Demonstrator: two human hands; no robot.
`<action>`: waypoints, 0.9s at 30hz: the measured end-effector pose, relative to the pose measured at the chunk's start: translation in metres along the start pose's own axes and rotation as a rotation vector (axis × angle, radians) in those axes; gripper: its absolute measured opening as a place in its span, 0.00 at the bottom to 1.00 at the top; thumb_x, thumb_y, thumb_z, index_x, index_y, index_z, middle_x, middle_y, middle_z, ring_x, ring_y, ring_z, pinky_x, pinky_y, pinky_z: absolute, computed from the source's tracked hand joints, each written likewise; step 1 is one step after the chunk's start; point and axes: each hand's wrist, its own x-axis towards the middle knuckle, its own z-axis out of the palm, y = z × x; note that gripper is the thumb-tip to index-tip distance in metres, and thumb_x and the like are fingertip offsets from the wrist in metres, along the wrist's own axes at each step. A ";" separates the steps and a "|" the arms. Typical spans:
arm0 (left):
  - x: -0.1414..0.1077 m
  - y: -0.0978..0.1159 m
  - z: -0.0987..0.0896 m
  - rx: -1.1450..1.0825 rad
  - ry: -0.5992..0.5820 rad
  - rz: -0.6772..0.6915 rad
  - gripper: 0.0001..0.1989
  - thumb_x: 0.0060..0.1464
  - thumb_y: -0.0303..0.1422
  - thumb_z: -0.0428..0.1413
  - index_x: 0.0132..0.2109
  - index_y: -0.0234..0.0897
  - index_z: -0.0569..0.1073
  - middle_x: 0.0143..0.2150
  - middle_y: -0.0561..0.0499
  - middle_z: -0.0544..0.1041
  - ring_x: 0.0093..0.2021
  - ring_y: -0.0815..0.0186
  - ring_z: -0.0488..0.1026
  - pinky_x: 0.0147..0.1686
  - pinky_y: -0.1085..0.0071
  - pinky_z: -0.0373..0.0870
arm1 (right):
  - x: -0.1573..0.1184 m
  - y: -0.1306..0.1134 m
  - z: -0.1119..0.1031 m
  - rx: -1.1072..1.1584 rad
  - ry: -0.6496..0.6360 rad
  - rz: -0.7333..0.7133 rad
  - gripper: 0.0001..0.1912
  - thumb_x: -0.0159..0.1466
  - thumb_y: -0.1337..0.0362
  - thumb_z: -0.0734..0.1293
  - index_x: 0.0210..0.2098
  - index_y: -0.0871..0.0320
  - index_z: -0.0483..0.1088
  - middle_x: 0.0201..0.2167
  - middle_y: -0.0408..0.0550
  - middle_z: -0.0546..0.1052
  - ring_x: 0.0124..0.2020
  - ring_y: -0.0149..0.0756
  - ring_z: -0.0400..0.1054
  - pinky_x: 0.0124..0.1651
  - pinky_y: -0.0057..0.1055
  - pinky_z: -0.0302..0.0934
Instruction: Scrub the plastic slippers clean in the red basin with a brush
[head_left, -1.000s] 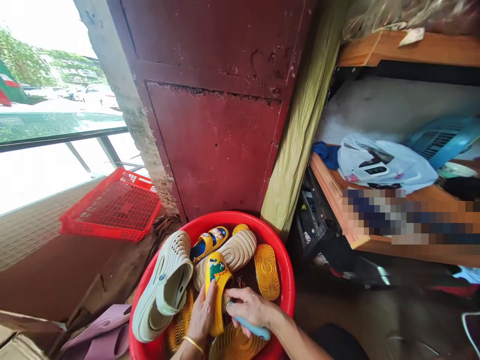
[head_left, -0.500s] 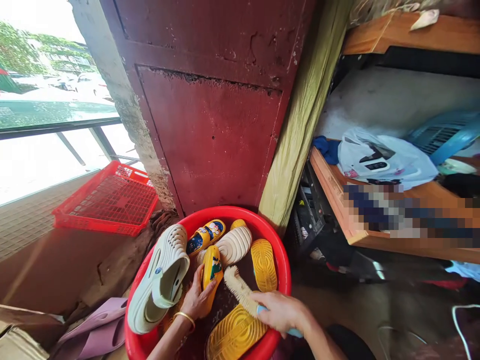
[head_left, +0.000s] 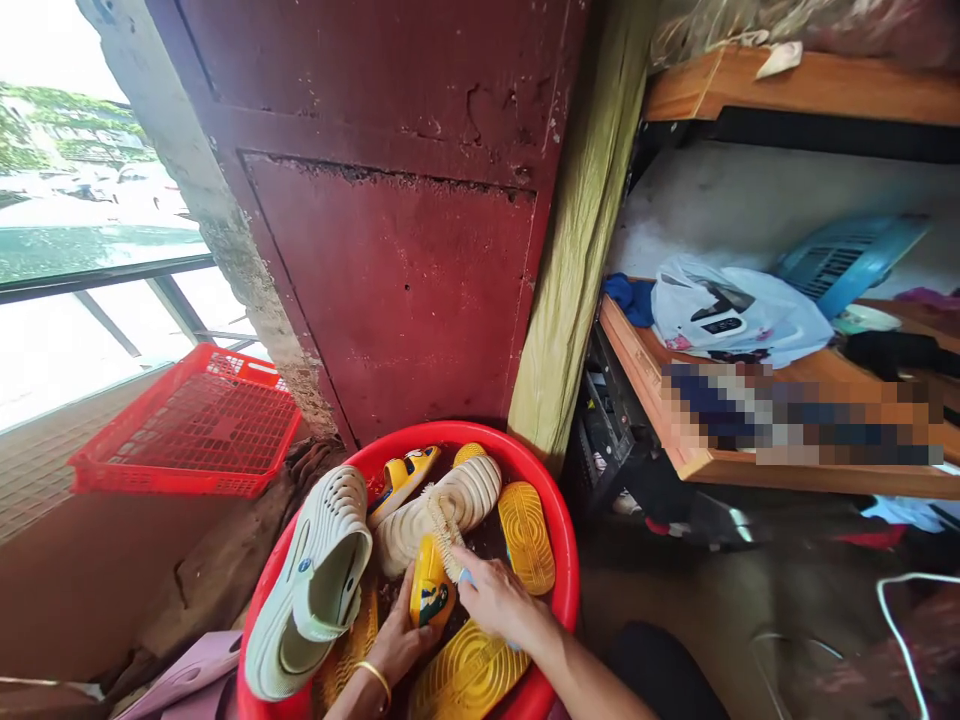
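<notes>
A yellow slipper with a dark printed strap (head_left: 431,582) is gripped in my left hand (head_left: 401,632), low in a red tub (head_left: 571,560). My right hand (head_left: 491,597) is closed on the blue handle of a brush (head_left: 445,530), whose pale bristles lie against the side of the yellow slipper. Around them in the tub are a pale green clog (head_left: 313,580) at the left, a white-soled shoe (head_left: 469,495) behind, another yellow slipper (head_left: 405,480) and yellow soles facing up, one at the right (head_left: 526,535) and one in front (head_left: 471,672).
A red plastic crate (head_left: 191,425) stands at the left, above purple slippers (head_left: 184,675). Behind the tub is a dark red door (head_left: 397,290). At the right, wooden shelves (head_left: 697,462) hold a white plastic bag (head_left: 739,310) and a blue fan-like object (head_left: 847,262).
The brush has moved left and up from the open space onto the slipper. My left hand has turned the slipper and moved slightly down. The whole view has shifted a little.
</notes>
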 end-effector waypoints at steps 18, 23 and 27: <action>0.003 0.015 0.001 0.336 0.123 0.276 0.14 0.47 0.41 0.58 0.37 0.38 0.80 0.37 0.42 0.86 0.45 0.47 0.82 0.49 0.57 0.79 | -0.024 -0.009 -0.024 -0.096 -0.061 -0.157 0.31 0.70 0.60 0.60 0.71 0.35 0.61 0.52 0.45 0.84 0.49 0.46 0.81 0.51 0.36 0.70; 0.001 0.014 -0.011 0.366 0.136 0.312 0.26 0.42 0.35 0.58 0.51 0.39 0.82 0.56 0.43 0.84 0.61 0.48 0.77 0.66 0.54 0.68 | -0.022 0.015 -0.035 -0.166 -0.016 -0.014 0.30 0.70 0.63 0.59 0.71 0.41 0.64 0.48 0.48 0.86 0.47 0.46 0.81 0.51 0.38 0.70; -0.004 0.015 -0.010 0.247 0.134 0.273 0.32 0.40 0.33 0.60 0.57 0.39 0.81 0.62 0.44 0.81 0.66 0.47 0.72 0.70 0.52 0.60 | -0.027 0.020 -0.026 -0.097 0.032 -0.038 0.30 0.71 0.62 0.59 0.72 0.44 0.62 0.50 0.49 0.85 0.47 0.44 0.80 0.53 0.35 0.69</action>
